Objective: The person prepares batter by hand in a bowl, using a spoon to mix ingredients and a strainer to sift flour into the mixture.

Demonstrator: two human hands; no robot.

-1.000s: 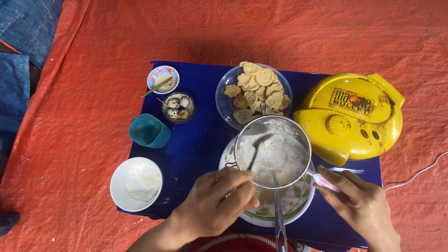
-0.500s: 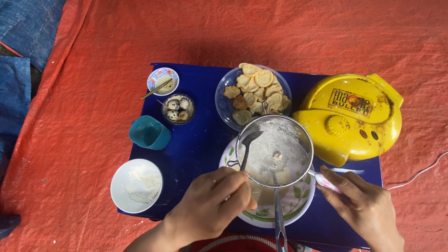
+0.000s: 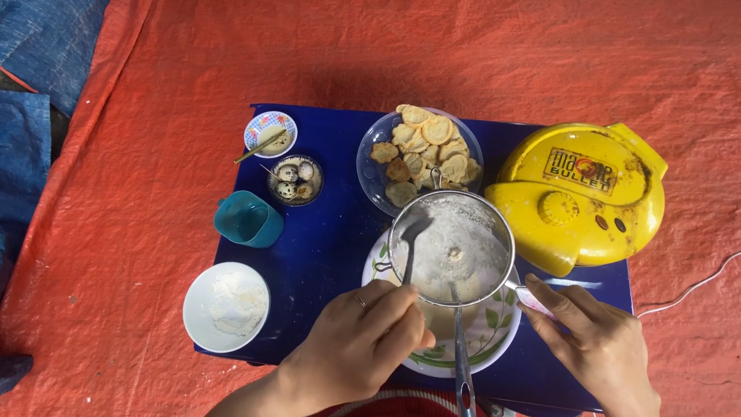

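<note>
— What's under you?

— Orange tarpaulin (image 3: 540,54) all round, with a low blue worktop (image 3: 332,247) set on it. Wide bare tarp lies beyond the far and left edges; a blue sheet (image 3: 38,46) covers the far-left corner.

— Anything with a label?

— Only the yellow round appliance (image 3: 579,197) at the right end, with a dark rectangular label on its lid. It fills that end right up to the edge.

— And your hands?

— My left hand (image 3: 363,347) is clenched round a spoon (image 3: 411,239) whose bowl sits in the metal sieve (image 3: 451,247), dusted white with a small lump in the middle. The sieve rests over a leaf-patterned plate (image 3: 494,332) at the near edge. My right hand (image 3: 594,347) has its fingers (image 3: 552,297) pinching a small pale tab at the sieve's right rim.

— Any change?

— The spoon has shifted from the sieve's middle to its left side since a second ago.

— What else stands there?

— Glass bowl of biscuits (image 3: 421,150) behind the sieve, teal cup (image 3: 248,220), white bowl of flour (image 3: 226,306) at the near-left corner, speckled eggs in a small dish (image 3: 294,180), and a patterned dish (image 3: 270,133) at the far edge.
</note>
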